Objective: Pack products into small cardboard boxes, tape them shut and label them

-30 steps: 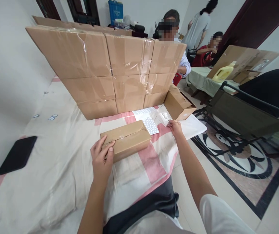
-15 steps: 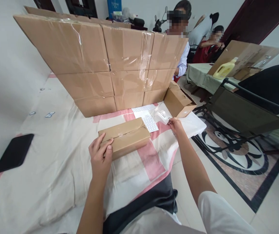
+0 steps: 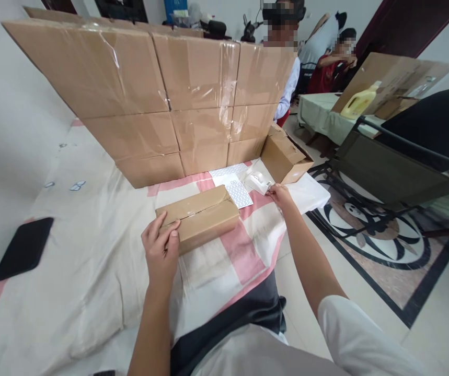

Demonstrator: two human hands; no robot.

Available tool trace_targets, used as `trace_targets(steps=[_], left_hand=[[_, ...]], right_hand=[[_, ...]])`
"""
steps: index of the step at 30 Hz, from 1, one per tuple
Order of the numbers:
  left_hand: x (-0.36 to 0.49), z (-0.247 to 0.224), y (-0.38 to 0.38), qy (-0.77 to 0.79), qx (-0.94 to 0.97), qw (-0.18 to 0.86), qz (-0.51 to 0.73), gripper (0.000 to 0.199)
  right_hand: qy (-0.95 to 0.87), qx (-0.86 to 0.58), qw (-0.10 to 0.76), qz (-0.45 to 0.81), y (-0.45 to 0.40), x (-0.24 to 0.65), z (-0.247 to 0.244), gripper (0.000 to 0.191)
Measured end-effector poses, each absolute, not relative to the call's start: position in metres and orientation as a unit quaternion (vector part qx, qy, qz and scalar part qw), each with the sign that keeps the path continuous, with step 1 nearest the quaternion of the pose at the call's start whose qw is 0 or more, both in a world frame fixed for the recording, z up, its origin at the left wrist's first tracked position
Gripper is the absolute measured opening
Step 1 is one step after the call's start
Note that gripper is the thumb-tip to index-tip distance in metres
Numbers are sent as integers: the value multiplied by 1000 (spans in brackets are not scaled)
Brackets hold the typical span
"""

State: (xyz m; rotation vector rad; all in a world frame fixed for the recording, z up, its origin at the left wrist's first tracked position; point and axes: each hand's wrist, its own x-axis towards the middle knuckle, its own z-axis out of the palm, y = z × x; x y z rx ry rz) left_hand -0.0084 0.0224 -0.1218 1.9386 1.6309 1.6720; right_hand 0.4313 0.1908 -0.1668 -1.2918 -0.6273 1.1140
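A closed flat cardboard box [image 3: 210,222] lies on the cloth before me, with a taped seam along its top. My left hand [image 3: 160,245] grips its left end, fingers on top and thumb near the front edge. Beyond the box's right end, my right hand [image 3: 281,197] has its fingers pinched at the end of a white tape dispenser [image 3: 258,183]; the exact part between the fingertips is too small to make out. Between box and dispenser lie sheets of blue-outlined labels [image 3: 239,192].
A tall taped cardboard wall [image 3: 200,94] stands behind the box. An open carton [image 3: 287,156] sits at the bed's far right corner. A black flat item [image 3: 23,248] and label pieces [image 3: 77,185] lie leftward. A folding chair [image 3: 400,162] and other people are at the right.
The view has shifted slightly. Both hands keep their places, the left on the box and the right at the tape dispenser.
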Motion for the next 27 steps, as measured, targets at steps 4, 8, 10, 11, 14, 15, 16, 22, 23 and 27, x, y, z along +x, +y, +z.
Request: trace_targets(steps=[4,8,10,11,14,15,16,22,23,27], left_hand=[[-8,-123,22,543,641,59,540,28],[-11,-123,23,556,649,71,514,31],[-13,-120,23,563,658,60,497,31],[-14,-118,23,563,664,39,491,30],[-9,-107,17,555,661,-65,501,25],[-4,-104,12,544,652,-102,518,22],[3,-101,6,527,644,-131,539,21],[77,-109,-36,422,681,132,584,25],[89,-113,-39,425,662,238,570,23],[113,-122,-41,427,579,446,532,27]], right_hand=[[-288,-513,650,481,167,419,-155,41],[-304,-451,682,489,138,391,-145,51],[-312,-418,684,510,119,371,-141,57],[-316,-401,683,522,109,361,-138,59],[-330,-355,669,563,75,329,-127,60],[-335,-342,663,576,63,319,-123,60],[-342,-328,656,587,51,309,-120,60],[-426,-250,595,634,-6,265,-110,60],[-464,-240,582,623,-12,262,-109,59],[-586,-244,555,538,-24,260,-107,60]])
